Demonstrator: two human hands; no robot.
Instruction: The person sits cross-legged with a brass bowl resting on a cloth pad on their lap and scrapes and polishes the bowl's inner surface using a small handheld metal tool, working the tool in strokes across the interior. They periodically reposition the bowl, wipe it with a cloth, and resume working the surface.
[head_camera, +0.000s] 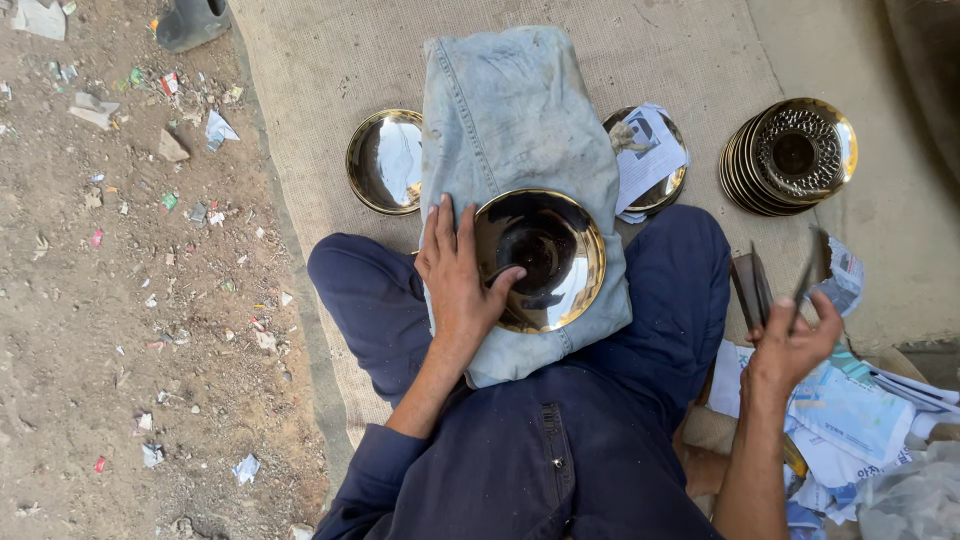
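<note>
a woven burlap mat (330, 60) covers the ground, with littered dirt beside it. the person sits cross-legged in dark blue trousers (380, 310), a folded piece of faded denim (510, 110) draped over the lap. on the denim rests a shiny brass plate (545, 262), tilted slightly. the left hand (458, 275) lies flat with fingers spread on the denim at the plate's left edge, thumb pressing on the plate's rim. a stack of brass plates (790, 155) sits on the mat at the far right; two single plates (385, 160) flank the denim, the right one holding a paper scrap (648, 150). the right hand (790, 345) is raised to the side, fingers closed around a thin dark tool (806, 280); what kind, i cannot tell. crumpled newspapers (850, 410) lie just beneath it.
</note>
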